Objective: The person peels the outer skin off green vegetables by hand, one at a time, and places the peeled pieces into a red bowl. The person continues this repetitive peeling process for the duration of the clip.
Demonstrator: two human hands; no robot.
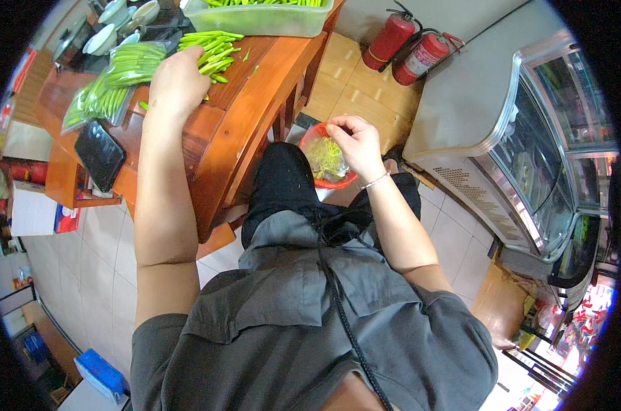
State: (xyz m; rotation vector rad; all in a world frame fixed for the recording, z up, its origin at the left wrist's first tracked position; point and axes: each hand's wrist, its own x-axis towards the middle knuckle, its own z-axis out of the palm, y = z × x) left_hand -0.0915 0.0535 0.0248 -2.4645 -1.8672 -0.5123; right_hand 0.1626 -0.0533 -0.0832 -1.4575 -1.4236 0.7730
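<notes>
My left hand (pixel 179 79) rests at a loose pile of cut green vegetable stems (pixel 215 51) on the wooden table. Its fingertips are hidden behind the back of the hand, so any grip is not visible. Left of the wrist lie two clear plastic bags of green stems, an upper bag (pixel 135 64) and a lower bag (pixel 95 100). My right hand (pixel 359 144) hangs over a red basket (pixel 352 180) lined with clear plastic. Pale green-yellow trimmings (pixel 325 156) lie in it. Thumb and fingertips are pinched together; whether anything small is between them is unclear.
A translucent plastic tub (pixel 259 21) of green stems stands at the table's (pixel 238 138) far end. A black phone (pixel 101 155) lies near the left edge, with bowls (pixel 102 40) beyond. Two fire extinguishers (pixel 390 41) and a glass-fronted display cabinet (pixel 459 118) stand to the right.
</notes>
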